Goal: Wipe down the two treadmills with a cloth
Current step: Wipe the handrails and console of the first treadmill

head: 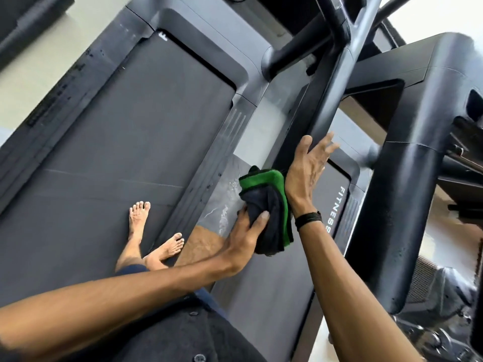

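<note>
Now, step: wiping the upright post (329, 105).
Left hand (244, 232): clenched on the cloth (269, 207), just below the right hand.
Right hand (308, 168): fingers spread, empty, resting on the post.
Treadmills: near deck (117, 142) left of both hands, second belt (287, 288) beneath them.
Advice: steady the post, sweep cloth along it, refold to a clean face.

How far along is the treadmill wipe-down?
Done: nothing can be confirmed clean; the side rail of the treadmill underfoot shows scuffs and specks. In hand: the left hand grips the green and black cloth between the two machines, while the right hand, open, rests against the upright post. Left: the second treadmill's belt and frame; progress there cannot be told.
</note>
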The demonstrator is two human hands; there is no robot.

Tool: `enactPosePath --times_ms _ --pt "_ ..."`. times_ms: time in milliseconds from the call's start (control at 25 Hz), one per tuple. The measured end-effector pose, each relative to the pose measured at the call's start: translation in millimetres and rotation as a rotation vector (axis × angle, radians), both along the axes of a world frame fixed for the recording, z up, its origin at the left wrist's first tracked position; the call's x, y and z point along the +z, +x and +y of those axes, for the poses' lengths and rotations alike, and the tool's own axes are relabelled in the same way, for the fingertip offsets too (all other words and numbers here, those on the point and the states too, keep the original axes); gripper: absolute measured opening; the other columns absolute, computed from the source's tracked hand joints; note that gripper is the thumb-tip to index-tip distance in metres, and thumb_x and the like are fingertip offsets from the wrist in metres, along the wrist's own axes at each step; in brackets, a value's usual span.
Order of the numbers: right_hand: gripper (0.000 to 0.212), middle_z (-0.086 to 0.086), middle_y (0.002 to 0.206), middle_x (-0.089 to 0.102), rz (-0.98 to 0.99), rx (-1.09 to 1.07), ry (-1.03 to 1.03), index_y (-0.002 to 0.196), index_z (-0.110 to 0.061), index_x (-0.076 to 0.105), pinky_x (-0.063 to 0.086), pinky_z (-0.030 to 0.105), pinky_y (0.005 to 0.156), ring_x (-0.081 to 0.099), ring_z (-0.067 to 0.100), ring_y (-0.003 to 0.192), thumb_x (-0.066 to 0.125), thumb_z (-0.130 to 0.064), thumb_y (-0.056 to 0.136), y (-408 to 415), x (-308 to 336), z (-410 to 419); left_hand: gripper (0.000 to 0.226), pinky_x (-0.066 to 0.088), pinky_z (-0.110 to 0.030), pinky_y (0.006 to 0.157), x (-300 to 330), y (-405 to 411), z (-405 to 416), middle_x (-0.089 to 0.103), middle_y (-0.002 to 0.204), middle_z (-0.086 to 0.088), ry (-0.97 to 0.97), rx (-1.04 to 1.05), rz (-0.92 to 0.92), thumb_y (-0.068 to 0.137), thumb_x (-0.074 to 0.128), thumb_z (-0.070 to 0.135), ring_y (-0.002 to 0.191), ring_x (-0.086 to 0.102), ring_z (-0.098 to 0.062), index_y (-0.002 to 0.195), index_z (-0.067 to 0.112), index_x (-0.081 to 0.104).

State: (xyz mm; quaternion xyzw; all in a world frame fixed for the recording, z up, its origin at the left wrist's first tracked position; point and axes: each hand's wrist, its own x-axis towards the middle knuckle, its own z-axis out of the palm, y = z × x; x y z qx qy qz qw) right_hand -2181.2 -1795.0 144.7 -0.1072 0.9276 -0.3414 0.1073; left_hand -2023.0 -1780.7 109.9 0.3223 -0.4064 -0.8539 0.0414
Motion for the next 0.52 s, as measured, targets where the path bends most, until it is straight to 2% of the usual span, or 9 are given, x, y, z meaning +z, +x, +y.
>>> enactPosePath --times_ms 80,120,200,280,320,440,520 --pt "0.072 0.002 0.166 -0.016 -0.006 -0.051 -0.198 0.160 -0.024 -0.003 -0.008 0.047 0.124 -0.014 0.013 0.153 0.019 -0.057 0.100 -0.8 -1.4 5.3 0.024 0.044 -0.014 0.097 5.1 -22.9 -8.9 0.059 0.127 0.003 -0.060 0.010 -0.036 0.099 0.051 0.039 0.114 0.058 -0.006 0.122 0.036 0.047" --pt "0.071 0.000 0.167 -0.013 -0.015 -0.078 -0.283 0.160 -0.024 0.000 -0.004 0.046 0.125 -0.013 0.011 0.153 0.019 -0.058 0.101 -0.9 -2.3 10.5 0.026 0.046 -0.014 0.093 6.3 -39.6 -15.0 0.060 0.124 0.000 -0.097 0.010 -0.068 0.097 0.053 0.044 0.108 0.059 -0.005 0.120 0.035 0.046" --pt "0.080 -0.003 0.167 -0.010 -0.033 -0.105 -0.398 0.160 -0.027 0.003 0.001 0.043 0.126 -0.007 0.010 0.153 0.022 -0.071 0.095 -1.1 -1.3 13.6 0.047 0.050 -0.028 0.096 5.4 -72.6 -30.0 0.063 0.122 -0.007 -0.128 0.027 -0.067 0.080 0.054 0.065 0.108 0.062 -0.012 0.115 0.034 0.049" --pt "0.094 -0.005 0.167 -0.006 -0.035 -0.117 -0.427 0.159 -0.030 0.005 0.004 0.043 0.126 -0.003 0.009 0.154 0.023 -0.083 0.084 -3.8 -3.0 11.3 0.064 0.049 -0.045 0.102 -5.5 -101.6 -40.2 0.064 0.122 -0.015 -0.132 -0.021 -0.078 0.068 0.049 0.076 0.114 0.062 -0.025 0.112 0.029 0.054" --pt "0.096 -0.006 0.167 -0.005 -0.027 -0.110 -0.425 0.159 -0.030 0.005 0.004 0.043 0.126 -0.002 0.008 0.153 0.023 -0.085 0.083 -3.2 -4.0 11.5 0.070 0.047 -0.049 0.103 -8.1 -111.3 -46.0 0.064 0.123 -0.017 -0.128 -0.053 -0.065 0.069 0.049 0.078 0.116 0.062 -0.029 0.114 0.025 0.056" --pt "0.093 -0.014 0.165 -0.001 0.022 -0.042 -0.366 0.160 -0.027 0.006 0.002 0.046 0.126 -0.006 0.002 0.152 0.019 -0.083 0.087 -3.9 -11.2 14.8 0.088 0.042 -0.051 0.109 -18.3 -146.8 -61.6 0.057 0.136 -0.018 -0.201 -0.185 -0.038 0.073 0.042 0.081 0.127 0.053 -0.035 0.138 0.023 0.048" --pt "0.090 -0.012 0.166 -0.004 0.017 -0.027 -0.313 0.160 -0.028 0.005 -0.001 0.047 0.125 -0.009 0.000 0.151 0.016 -0.082 0.088 -3.8 -11.8 13.6 0.085 0.045 -0.049 0.105 -35.6 -167.9 -72.2 0.059 0.131 -0.018 -0.168 -0.239 -0.075 0.079 0.035 0.077 0.123 0.055 -0.036 0.141 0.018 0.045"
